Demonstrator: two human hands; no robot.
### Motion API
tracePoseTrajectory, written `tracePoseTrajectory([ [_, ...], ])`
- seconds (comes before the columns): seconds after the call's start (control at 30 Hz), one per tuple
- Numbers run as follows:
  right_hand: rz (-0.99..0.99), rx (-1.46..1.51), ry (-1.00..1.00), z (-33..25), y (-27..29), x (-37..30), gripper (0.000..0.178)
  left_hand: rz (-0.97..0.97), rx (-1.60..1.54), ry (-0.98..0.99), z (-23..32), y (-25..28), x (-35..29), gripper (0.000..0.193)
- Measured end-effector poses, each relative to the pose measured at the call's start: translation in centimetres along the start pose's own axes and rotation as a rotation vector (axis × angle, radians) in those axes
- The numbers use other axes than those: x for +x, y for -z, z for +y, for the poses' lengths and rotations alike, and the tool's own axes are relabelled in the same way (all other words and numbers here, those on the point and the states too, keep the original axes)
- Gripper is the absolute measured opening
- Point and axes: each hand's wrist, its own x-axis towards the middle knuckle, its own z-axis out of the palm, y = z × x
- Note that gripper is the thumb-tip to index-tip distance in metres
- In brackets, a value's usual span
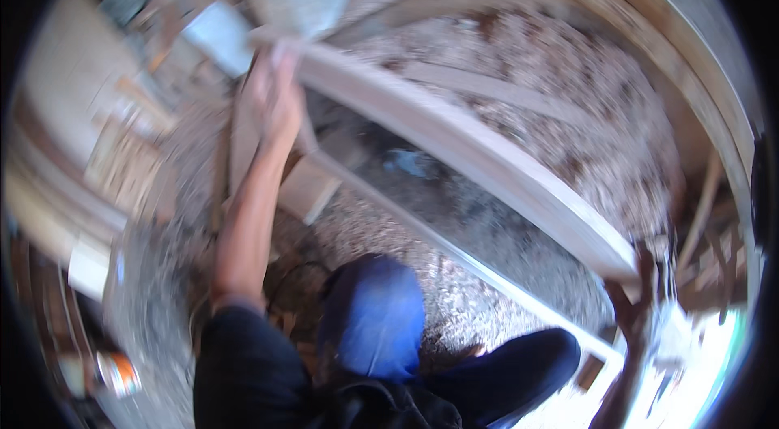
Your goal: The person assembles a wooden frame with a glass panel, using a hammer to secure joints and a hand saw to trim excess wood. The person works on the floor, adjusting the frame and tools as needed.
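A long, pale wooden frame (438, 129) lies slantwise in front of me, from the upper left to the lower right. Its thinner near rail (454, 255) runs roughly along the far one, with dark ground visible between them. At the upper left end my left hand (277, 96) is closed over the frame's corner, its fingers blurred by motion. My right hand (637, 295) grips the opposite end, thumb side against the far plank. Below that hand the frame's end is partly hidden and washed out by bright light.
Wood shavings (568, 64) cover the ground beyond the frame, with a loose wooden strip (503, 90) on them. A wood block (309, 188) lies near my left forearm. Offcuts and a pale blue-white sheet (219, 36) are heaped at the upper left. A rounded blue cloth shape (373, 319) is close below.
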Motion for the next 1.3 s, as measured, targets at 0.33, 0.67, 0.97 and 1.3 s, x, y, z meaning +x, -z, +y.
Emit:
tracePoseTrajectory([
  [0.33, 0.07, -0.104, 0.086, -2.4, -1.5, 1.7, 0.104, -1.192, -0.795, 1.249, -3.2, -10.7, -38.6, 0.043],
  [0.67, 0.109, -0.082, 0.187, -2.3, -1.5, 2.1, 0.088, -1.0, -1.107, 1.721, -4.1, -16.1, -48.4, 0.09],
  [0.97, 0.229, -0.155, 0.337, -2.6, -0.6, 0.4, 0.071, -0.854, -1.212, 1.67, -5.8, -18.7, -49.2, 0.089],
  [1.3, 0.447, -0.129, 0.29, -2.5, 8.5, 2.3, 0.063, -0.647, -0.897, 0.927, 3.3, -15.5, -34.5, 0.096],
])
